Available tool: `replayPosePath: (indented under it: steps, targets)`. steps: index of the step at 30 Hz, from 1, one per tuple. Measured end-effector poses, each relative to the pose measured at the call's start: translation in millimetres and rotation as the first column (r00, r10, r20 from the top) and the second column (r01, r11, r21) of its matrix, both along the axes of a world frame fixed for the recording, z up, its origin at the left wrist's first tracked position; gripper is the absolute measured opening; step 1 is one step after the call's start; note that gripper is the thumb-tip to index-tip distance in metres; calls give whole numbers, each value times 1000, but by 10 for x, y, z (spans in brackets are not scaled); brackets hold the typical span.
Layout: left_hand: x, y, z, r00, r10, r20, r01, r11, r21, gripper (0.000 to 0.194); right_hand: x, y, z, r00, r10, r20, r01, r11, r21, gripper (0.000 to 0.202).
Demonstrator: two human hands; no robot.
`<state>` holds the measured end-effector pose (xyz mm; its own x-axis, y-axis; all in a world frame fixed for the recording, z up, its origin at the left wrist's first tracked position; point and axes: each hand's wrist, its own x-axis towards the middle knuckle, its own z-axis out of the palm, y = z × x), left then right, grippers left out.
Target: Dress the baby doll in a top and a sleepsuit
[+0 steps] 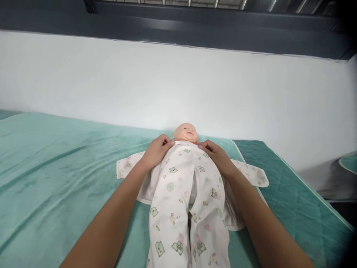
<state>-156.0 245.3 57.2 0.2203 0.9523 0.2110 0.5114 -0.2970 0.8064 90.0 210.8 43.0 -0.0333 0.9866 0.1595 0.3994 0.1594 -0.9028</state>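
Observation:
A baby doll [185, 132] lies on its back, its head toward the wall. Over its body are spread white baby pants [178, 178] printed with green bears, the waist edge up near the doll's neck and the legs running toward me. My left hand [159, 149] pinches the left corner of that waist edge. At the opposite corner, my right hand [214, 153] grips the edge with thumb and fingers. Beneath the pants lies a white baby top [249, 172] in a similar print, its sleeves stretched out to both sides. The doll's torso and limbs are hidden.
A light green sheet [55, 167] covers the bed, with a few folds at left. To the right lies a darker green quilted mat [287, 193]. A white wall [167, 82] rises behind the doll's head, below a dark ledge [173, 26] with metal bars.

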Motion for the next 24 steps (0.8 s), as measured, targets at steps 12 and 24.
replayPosePath:
  steps: [12, 24]
  targets:
    - [86, 9, -52, 995, 91, -34, -90, 996, 25, 16, -69, 238, -185, 966, -246, 73, 239, 966, 97, 28]
    - [-26, -158, -135, 988, -35, -152, 71, 970, 234, 36, -27, -123, -138, 994, -106, 26, 98, 970, 222, 29]
